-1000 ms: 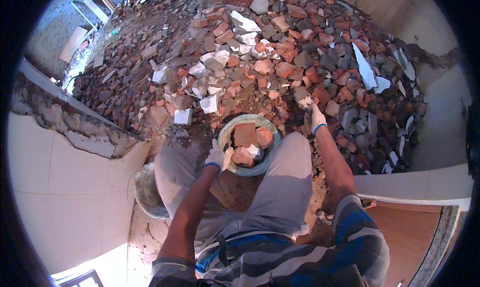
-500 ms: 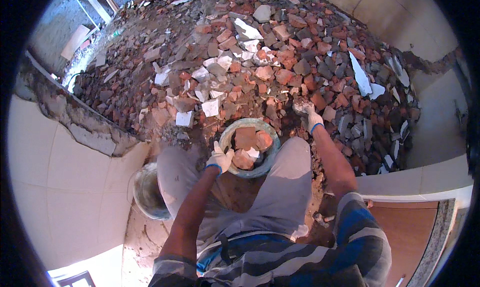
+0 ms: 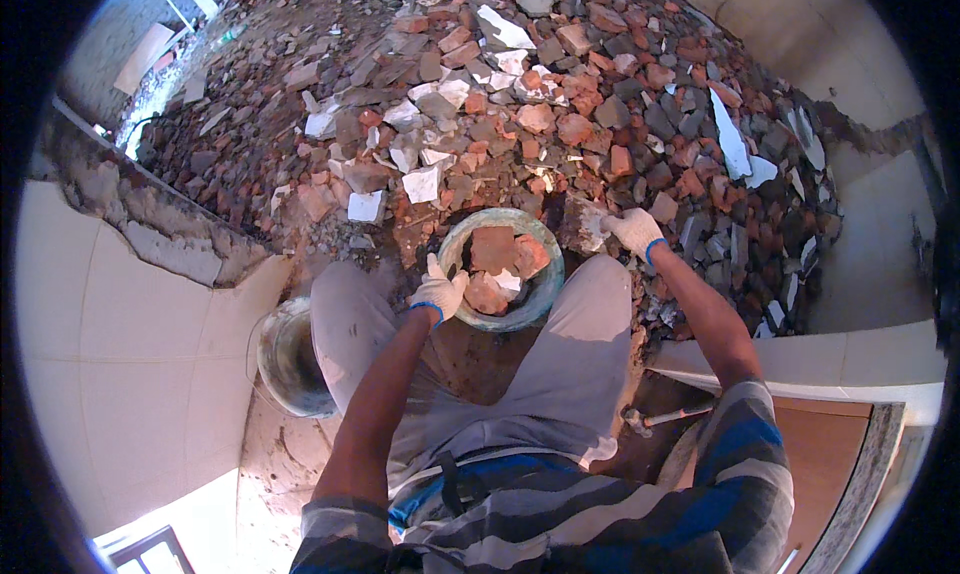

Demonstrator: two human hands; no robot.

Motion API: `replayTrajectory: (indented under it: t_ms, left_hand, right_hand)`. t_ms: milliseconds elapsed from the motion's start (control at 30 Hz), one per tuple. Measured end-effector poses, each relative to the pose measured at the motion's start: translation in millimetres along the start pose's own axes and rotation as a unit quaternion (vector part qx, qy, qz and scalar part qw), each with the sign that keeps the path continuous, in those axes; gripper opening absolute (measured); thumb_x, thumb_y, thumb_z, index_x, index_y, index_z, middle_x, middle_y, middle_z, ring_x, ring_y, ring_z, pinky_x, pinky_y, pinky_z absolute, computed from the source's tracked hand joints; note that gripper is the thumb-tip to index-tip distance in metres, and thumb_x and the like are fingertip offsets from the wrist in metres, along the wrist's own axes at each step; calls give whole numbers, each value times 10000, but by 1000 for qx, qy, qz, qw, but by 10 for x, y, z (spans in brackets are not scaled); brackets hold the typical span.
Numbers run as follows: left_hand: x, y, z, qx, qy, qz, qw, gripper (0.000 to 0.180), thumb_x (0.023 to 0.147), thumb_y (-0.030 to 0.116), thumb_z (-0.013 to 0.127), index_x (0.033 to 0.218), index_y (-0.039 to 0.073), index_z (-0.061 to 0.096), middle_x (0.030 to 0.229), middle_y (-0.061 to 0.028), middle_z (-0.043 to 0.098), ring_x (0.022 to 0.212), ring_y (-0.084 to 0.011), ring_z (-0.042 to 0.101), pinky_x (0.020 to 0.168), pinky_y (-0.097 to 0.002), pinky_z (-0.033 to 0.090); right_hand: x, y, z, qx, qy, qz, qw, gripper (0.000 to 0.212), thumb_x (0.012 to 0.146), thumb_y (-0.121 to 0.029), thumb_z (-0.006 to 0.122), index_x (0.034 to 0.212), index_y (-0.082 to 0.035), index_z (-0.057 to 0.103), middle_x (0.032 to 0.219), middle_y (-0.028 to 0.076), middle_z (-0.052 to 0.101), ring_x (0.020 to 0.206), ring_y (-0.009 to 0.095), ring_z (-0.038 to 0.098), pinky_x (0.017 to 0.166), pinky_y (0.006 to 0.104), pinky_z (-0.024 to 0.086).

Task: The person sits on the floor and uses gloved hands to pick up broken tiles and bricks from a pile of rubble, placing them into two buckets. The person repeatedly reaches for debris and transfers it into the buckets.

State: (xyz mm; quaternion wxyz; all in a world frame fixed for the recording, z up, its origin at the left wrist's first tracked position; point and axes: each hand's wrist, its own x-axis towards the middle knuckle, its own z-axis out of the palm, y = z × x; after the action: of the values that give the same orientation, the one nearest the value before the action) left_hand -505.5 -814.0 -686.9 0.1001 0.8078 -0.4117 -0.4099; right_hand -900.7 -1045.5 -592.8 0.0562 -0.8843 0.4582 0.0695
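Observation:
A round grey-green bucket [image 3: 545, 284] stands between my knees, holding several red brick pieces [image 3: 494, 249]. My left hand [image 3: 438, 294], in a white glove with a blue cuff, rests on the bucket's near left rim, fingers curled over it. My right hand [image 3: 632, 231], gloved the same way, grips a grey rubble chunk [image 3: 583, 224] just right of the bucket. A wide heap of broken red bricks, grey mortar and white tile shards [image 3: 560, 104] spreads out beyond the bucket.
A second, empty-looking bucket [image 3: 285, 359] sits by my left leg against a white tiled wall [image 3: 130, 344] with a broken top edge. A hammer [image 3: 650, 417] lies on the floor by my right hip. A white tiled ledge [image 3: 860, 349] and wooden door lie to the right.
My right hand has moved from the rubble heap toward the bucket's right side, holding a grey chunk. My left hand has stayed at the bucket's left rim.

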Motion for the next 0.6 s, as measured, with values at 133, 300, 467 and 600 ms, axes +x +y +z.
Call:
replayTrajectory:
  t_ms: [133, 300, 467, 600]
  left_hand:
    - [-63, 62, -67, -9, 7, 11, 1000, 1096, 971, 661, 530, 1705, 61, -19, 1613, -335, 409, 1414, -483, 520, 1180, -563, 384]
    - [-80, 57, -94, 11, -4, 2, 1000, 1088, 962, 607, 559, 1698, 31, 1, 1535, -359, 501, 1403, -470, 539, 1167, -498, 424]
    - [174, -207, 24, 43, -20, 94, 994, 875, 998, 424, 592, 1641, 16, 162, 1366, -347, 629, 1272, -476, 631, 1076, -505, 491]
    - [282, -376, 3, -41, 2, 146, 988, 669, 1001, 308, 637, 1512, -2, 335, 1254, -339, 676, 1174, -479, 668, 1009, -503, 516]
  right_hand:
    - [-31, -30, -252, 212, -61, 142, 965, 598, 964, -527, 614, 1016, 53, 749, 978, 266, 755, 921, 417, 737, 865, 492, 570]
    - [-132, 169, -147, 263, 49, 252, 930, 818, 952, -690, 585, 1170, 88, 714, 1068, 330, 743, 1036, 440, 734, 919, 496, 548]
    - [-677, -54, 255, 277, 83, 231, 929, 630, 988, -588, 591, 1196, -14, 745, 1141, 288, 743, 1116, 457, 704, 978, 510, 538]
    - [-1469, -684, 810, 272, 49, 241, 930, 449, 968, -403, 618, 1217, -49, 736, 1082, 286, 746, 1074, 481, 696, 959, 547, 542]
